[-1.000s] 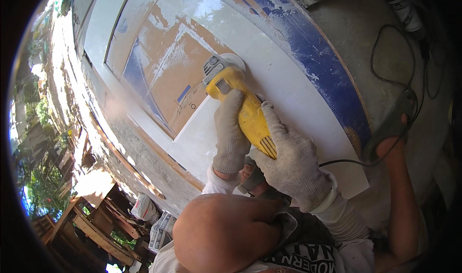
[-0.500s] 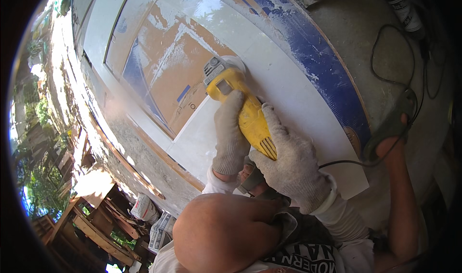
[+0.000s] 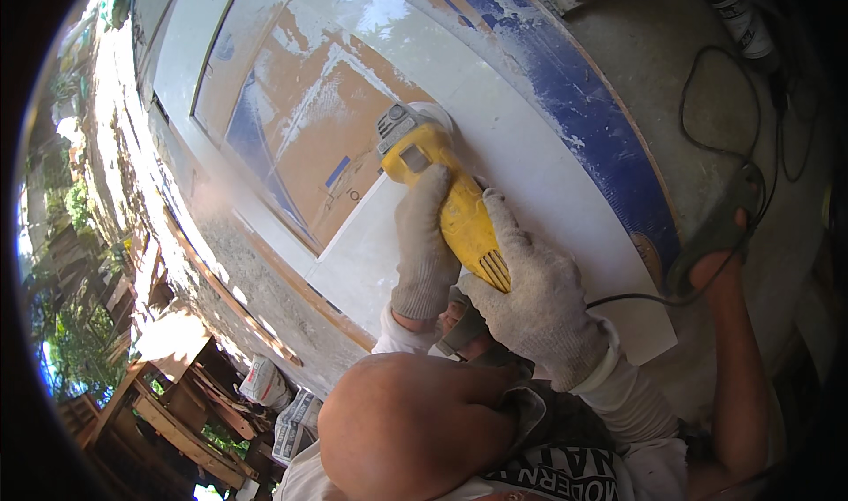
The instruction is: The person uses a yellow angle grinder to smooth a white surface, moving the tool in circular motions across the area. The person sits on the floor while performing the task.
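Note:
Both my hands wear off-white knit gloves and hold a yellow angle grinder (image 3: 468, 214). My left hand (image 3: 420, 241) is closed around its body just behind the grey gear head. Farther back, my right hand (image 3: 534, 293) wraps the rear of the housing near the vents. The grinder's disc (image 3: 439, 117) is partly hidden behind the head and meets a glossy white slab (image 3: 552, 227) near the corner of its rectangular cutout. Brown cardboard (image 3: 322, 139) with blue areas and white dust shows through that cutout.
A black power cord (image 3: 649, 300) runs from the grinder to the right, past my sandalled foot (image 3: 707, 258). Dusty blue-printed cardboard (image 3: 592, 121) extends past the slab's right edge. Bags (image 3: 296, 426) and scrap wood (image 3: 190, 430) lie at lower left. A bottle (image 3: 746, 29) stands at upper right.
The grinder's head has shifted very slightly to the right, with both hands still on it. The slab has not moved.

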Demonstrator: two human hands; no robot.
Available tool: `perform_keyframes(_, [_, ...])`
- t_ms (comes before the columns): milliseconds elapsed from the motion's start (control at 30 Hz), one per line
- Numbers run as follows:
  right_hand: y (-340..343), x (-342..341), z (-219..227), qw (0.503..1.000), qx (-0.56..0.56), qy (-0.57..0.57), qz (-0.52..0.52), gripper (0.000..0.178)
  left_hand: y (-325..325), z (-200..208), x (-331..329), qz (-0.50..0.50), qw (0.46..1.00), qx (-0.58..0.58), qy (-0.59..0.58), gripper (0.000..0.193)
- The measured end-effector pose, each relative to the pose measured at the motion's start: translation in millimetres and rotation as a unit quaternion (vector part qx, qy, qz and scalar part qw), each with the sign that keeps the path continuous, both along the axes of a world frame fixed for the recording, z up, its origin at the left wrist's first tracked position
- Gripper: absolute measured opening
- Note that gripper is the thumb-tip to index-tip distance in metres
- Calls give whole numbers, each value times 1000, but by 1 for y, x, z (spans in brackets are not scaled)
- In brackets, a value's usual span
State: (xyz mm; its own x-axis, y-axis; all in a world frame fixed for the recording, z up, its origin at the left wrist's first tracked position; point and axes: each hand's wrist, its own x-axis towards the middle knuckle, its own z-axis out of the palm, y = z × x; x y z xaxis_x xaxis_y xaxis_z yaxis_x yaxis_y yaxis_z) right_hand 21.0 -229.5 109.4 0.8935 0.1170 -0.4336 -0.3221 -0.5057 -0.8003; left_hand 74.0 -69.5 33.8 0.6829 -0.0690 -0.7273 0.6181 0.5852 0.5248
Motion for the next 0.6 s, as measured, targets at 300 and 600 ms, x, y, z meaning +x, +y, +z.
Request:
perform_keyframes(300, [-1,0,-3,1000,19,-1,-15,98,-3,5,3,-22,999,29,1,44])
perform_keyframes(600, [0,-3,-6,999,33,-19,-28,98,-2,7,4,-16,1000,5,-8,44])
